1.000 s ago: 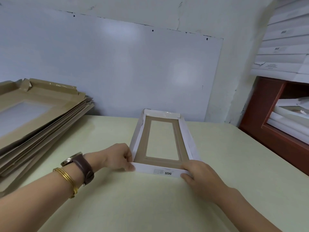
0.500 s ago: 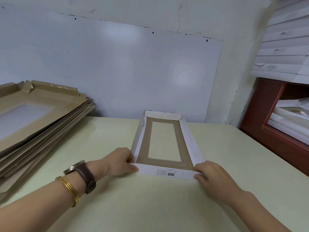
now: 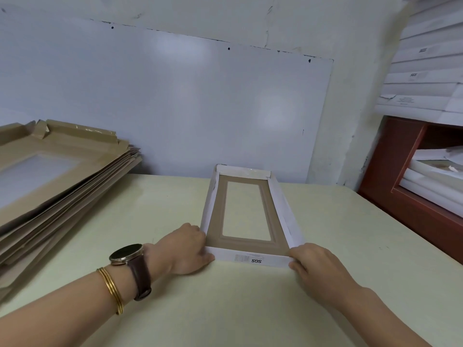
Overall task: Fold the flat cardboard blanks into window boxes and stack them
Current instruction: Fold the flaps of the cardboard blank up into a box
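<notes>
Head view of a partly formed window box (image 3: pixel 246 244) lying lengthwise at the centre of the pale surface (image 3: pixel 225 309), its brown inner face up and its four white walls raised around the clear window. The left hand (image 3: pixel 186 249) grips the near left corner with curled fingers, the thumb pressed against the printed near wall; the right hand (image 3: pixel 317 269) pinches the near right corner in the same manner. At the left of the frame lies the tilted pile of flat blanks (image 3: pixel 62 171), well apart from the box; at the upper right, finished white boxes (image 3: pixel 426 71) are stacked above a red-brown shelf (image 3: pixel 400 171). The step in hand appears to be the locking of the near wall at both corners. The likely faults arise from that grip: if one hand presses harder than the other, the box may skew and a long wall may bow outward; if a corner tab is not fully seated, the near wall may spring flat once released; and too hard a pinch may crease the thin card. Whether the tabs are seated cannot be told, since both hands cover the corners.
</notes>
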Motion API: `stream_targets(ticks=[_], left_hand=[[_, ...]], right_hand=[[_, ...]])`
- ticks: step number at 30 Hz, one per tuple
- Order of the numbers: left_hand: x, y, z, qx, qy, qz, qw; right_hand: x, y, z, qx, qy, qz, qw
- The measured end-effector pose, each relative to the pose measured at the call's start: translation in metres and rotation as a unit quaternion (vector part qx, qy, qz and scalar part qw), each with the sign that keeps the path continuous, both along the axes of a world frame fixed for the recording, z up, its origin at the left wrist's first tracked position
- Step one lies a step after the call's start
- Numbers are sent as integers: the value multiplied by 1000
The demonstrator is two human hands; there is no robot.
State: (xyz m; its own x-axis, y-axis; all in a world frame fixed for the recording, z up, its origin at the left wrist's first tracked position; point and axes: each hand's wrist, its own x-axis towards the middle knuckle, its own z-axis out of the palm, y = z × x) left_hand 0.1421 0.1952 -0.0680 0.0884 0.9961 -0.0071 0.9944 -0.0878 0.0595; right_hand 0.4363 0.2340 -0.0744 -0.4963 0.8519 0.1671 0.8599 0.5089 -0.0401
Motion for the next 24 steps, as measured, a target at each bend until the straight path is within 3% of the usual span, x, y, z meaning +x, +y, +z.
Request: stream_targets(ticks=[4,10,18,24], left_hand=[[4,-1,-3,4,-1,-11,1000],[11,-4,-8,97,-51,3,994],[13,-4,-9,105,-68,15,992],[12,-7,-11,109,-91,-4,990]], right_hand=[[-3,-5,0,8,-19,-14,1000],[-5,-9,-3,30,-58,-71,995],[-8,-8,-7,9,33,-84,996],[-9,-7,-9,15,38,-113,993]])
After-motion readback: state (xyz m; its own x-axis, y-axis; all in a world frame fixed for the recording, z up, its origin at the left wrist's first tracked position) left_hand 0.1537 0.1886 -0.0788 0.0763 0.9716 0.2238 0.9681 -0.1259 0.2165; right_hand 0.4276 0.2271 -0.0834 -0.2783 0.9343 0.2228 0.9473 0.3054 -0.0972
